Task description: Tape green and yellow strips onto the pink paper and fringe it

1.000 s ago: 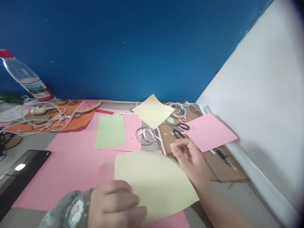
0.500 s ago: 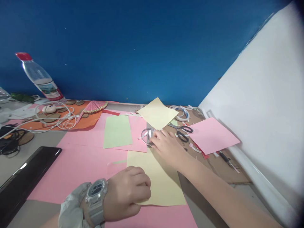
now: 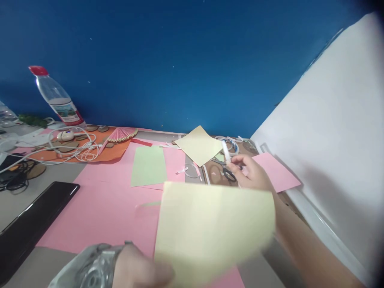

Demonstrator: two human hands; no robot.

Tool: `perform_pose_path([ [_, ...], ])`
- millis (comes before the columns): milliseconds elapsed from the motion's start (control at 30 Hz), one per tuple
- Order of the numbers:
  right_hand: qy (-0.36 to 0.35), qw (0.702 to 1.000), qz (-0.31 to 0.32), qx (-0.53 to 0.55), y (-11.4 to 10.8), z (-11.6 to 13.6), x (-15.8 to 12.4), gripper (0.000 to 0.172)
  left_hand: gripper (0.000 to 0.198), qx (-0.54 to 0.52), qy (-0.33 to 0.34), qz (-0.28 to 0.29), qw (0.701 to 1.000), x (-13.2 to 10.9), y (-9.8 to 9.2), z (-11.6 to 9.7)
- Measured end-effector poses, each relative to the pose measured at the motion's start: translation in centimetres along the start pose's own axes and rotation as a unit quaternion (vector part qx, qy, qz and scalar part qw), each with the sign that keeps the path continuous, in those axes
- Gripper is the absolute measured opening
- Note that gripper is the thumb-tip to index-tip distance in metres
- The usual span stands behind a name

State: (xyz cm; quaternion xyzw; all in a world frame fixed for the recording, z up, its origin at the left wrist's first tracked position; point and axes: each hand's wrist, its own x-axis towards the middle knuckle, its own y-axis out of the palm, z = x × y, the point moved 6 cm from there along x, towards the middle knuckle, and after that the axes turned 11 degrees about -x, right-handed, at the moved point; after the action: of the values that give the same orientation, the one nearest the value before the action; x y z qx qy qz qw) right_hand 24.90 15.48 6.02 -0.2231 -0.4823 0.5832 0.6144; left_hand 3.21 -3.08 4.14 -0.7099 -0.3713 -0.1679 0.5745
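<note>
At the bottom, my left hand [image 3: 142,269], blurred and cut off by the edge, grips the lower left corner of a pale yellow paper sheet [image 3: 216,228]. The sheet is lifted and tilted, its right side in front of my right forearm. My right hand [image 3: 252,171] is closed, pinching a short narrow white piece [image 3: 226,151] that points up; its exact kind is unclear. Near that hand, black-handled scissors [image 3: 229,175] lie partly hidden. A second yellow sheet [image 3: 199,145] rests farther back, and a pink sheet [image 3: 279,172] leans beside the white wall.
Pink paper [image 3: 105,208] covers much of the table, with a green sheet [image 3: 149,166] on it. Left are a black phone-like slab [image 3: 39,220], tangled white cables [image 3: 87,146], a pink paper fan [image 3: 122,135] and a bottle [image 3: 61,100]. Tape rolls [image 3: 232,146] stand by the blue wall.
My left hand has moved down and lifted the yellow sheet off the table. My right hand has moved right from the ring among the paper scraps and now holds the white piece.
</note>
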Motion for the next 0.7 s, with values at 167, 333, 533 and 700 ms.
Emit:
perform_pose_path([
  [167,0.067,0.994,-0.081,0.035,-2.1,-2.0,-1.3,0.018,0.018,0.063,-0.082,0.024,0.994,0.4,-0.2,4.2],
  [333,-0.017,0.997,0.002,0.074,-1.2,1.1,-3.5,0.010,0.029,-0.126,-0.269,0.149,0.943,0.7,0.9,7.6],
  [533,-0.236,0.968,0.081,0.019,1.8,6.1,-6.8,0.008,0.010,-0.049,-0.311,-0.098,0.944,1.9,-0.7,7.7],
  [700,-0.246,0.945,0.176,0.123,3.0,7.1,-7.8,0.011,0.025,0.018,-0.261,-0.104,0.960,2.7,0.7,7.1],
])
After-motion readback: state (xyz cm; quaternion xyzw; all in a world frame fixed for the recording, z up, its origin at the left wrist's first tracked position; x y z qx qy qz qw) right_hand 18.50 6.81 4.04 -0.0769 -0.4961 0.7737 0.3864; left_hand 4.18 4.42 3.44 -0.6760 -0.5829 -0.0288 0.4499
